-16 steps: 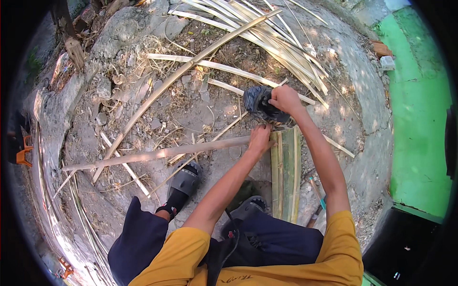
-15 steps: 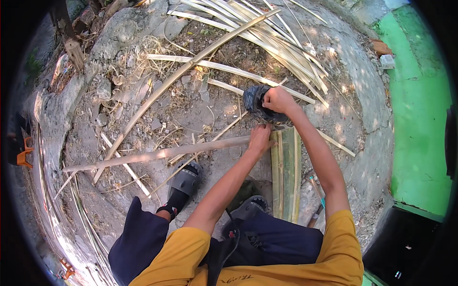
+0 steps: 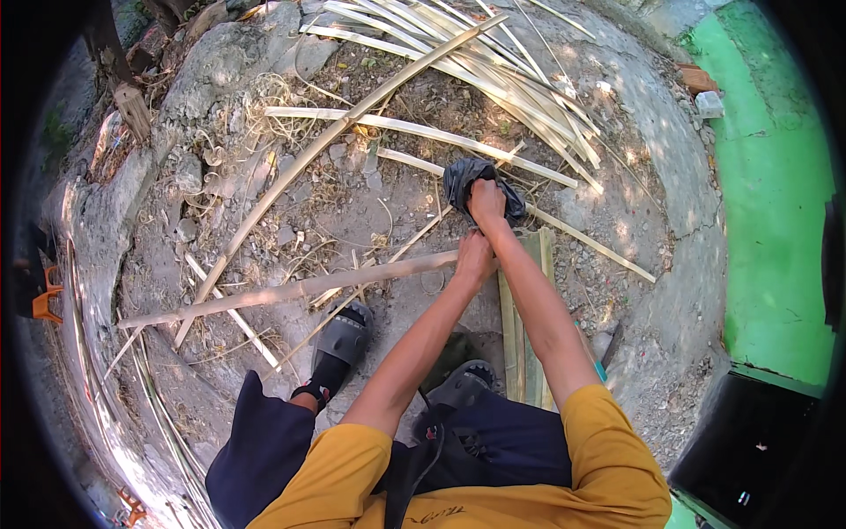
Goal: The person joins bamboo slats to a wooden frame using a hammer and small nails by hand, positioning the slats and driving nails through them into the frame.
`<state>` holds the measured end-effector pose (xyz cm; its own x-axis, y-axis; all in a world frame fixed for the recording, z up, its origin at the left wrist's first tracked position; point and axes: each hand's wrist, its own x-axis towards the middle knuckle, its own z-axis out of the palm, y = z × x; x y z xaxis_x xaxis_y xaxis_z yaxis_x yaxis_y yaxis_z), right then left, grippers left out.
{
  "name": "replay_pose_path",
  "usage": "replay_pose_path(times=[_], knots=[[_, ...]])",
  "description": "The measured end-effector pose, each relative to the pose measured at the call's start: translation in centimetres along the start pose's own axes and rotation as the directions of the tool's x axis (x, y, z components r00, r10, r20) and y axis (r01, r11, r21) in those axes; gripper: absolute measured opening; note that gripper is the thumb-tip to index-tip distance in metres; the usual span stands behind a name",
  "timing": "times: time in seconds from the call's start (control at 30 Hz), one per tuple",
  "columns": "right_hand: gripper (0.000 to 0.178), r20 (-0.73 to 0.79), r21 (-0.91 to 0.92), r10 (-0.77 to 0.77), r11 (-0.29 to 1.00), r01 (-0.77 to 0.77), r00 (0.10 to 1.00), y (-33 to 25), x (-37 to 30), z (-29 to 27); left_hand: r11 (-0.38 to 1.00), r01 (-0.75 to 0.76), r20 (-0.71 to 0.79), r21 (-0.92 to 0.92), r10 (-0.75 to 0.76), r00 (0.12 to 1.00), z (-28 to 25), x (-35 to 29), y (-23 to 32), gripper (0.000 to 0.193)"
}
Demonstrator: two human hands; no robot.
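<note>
Black and crumpled, the plastic bag (image 3: 457,181) lies around the right hand's (image 3: 487,204) fingers, their grip hidden in its mouth. Just nearer the body, the left hand (image 3: 476,256) curls at a pole's (image 3: 308,286) end, its hold unclear.
</note>
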<state>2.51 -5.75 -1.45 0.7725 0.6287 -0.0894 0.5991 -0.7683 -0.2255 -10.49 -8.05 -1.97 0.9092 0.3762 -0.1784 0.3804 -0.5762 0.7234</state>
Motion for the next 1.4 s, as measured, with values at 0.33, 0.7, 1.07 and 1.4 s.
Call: replay_pose_path(times=[0.33,0.7,1.07,1.4], knots=[[0.008,0.001,0.137,-0.041,0.99,0.041,0.999,1.7,1.1,-2.3,0.989,-0.092,-0.103,-0.115,0.08,0.991,-0.6,-0.2,1.0,0.05],[0.017,0.209,0.746,-0.182,0.665,-0.036,0.961,2.4,-2.9,-18.2,0.998,-0.008,0.066,-0.061,0.012,0.998,-1.8,-0.4,0.1,0.059],[0.019,0.284,0.859,0.246,0.364,-0.36,0.927,12.6,-19.5,-9.0,0.966,-0.227,-0.055,-0.121,0.222,0.974,-2.1,-0.3,0.6,0.061],[0.03,0.046,0.885,0.316,0.427,-0.185,0.948,10.2,-20.2,-5.3,0.951,-0.247,0.035,-0.187,0.258,0.966,-2.9,-0.4,-1.0,0.057]])
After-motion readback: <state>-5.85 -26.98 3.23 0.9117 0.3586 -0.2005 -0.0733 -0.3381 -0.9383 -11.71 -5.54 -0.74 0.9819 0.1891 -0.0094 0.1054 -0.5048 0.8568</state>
